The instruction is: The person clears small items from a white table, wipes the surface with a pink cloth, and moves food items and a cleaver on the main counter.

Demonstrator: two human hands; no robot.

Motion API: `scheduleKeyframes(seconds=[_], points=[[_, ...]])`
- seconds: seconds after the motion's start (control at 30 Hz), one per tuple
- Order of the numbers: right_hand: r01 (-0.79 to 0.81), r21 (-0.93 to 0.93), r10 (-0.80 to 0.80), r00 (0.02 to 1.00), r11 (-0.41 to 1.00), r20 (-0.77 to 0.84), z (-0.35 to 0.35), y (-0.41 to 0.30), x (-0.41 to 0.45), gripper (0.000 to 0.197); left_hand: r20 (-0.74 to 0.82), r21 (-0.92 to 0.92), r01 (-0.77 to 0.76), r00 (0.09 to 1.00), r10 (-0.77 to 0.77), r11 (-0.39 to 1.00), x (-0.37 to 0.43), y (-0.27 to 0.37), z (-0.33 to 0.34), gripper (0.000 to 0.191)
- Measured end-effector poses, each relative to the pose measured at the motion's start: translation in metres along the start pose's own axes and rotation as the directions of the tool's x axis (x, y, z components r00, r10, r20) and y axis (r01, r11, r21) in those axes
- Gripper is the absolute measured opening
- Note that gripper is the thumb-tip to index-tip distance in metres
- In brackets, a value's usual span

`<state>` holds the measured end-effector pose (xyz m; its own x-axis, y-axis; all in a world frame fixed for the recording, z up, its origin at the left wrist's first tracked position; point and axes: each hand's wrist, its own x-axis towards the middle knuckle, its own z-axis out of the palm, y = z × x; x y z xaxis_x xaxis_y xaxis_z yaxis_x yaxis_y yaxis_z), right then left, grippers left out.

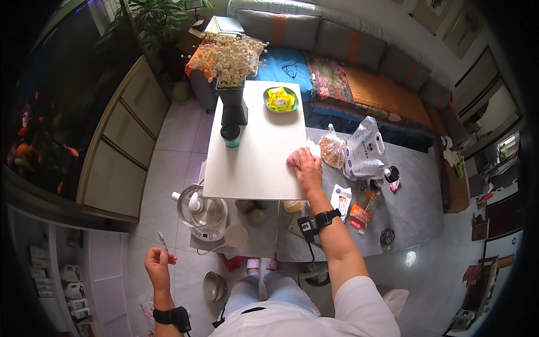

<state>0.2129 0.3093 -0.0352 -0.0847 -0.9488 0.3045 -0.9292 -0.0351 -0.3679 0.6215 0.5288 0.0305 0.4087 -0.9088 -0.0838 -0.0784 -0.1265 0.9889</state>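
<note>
My right hand (309, 173) presses a folded pink cloth (294, 160) onto the right edge of a white raised tabletop (257, 172). Low on the left and away from the tabletop, my left hand (160, 262) pinches a small, thin, greyish-white item (162, 239) between thumb and fingers; its exact kind is too small to tell. On the white top stand a dark lidded cup with a teal lower part (230, 135) and a tall dark vase (232, 103) of dried cream flowers (229, 57). A green bowl (297, 105) there holds yellow packets (281, 99).
Beside the white top, a grey table (414, 185) carries a knotted clear bag (332, 151), a large white plastic bag (364, 151), a wipes pack (341, 200) and an orange-labelled packet (363, 210). An electric glass pot (204, 210) stands at front left. Metal bowls (214, 287) rest on the floor.
</note>
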Motion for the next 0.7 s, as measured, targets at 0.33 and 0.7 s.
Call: scheduleKeyframes(seconds=[0.33,0.7], points=[[0.291,0.146,-0.310,0.942,0.945,0.129,0.011,-0.103,-0.065,0.048,0.188,-0.006,-0.042,0.981,0.043,0.999,0.045,-0.002,0.057,0.008],[-0.100,-0.003,0.100,0.992,0.995,-0.076,-0.013,-0.017,-0.057,0.053,0.291,0.256,-0.253,0.940,0.175,0.933,0.134,-0.044,0.146,0.015]])
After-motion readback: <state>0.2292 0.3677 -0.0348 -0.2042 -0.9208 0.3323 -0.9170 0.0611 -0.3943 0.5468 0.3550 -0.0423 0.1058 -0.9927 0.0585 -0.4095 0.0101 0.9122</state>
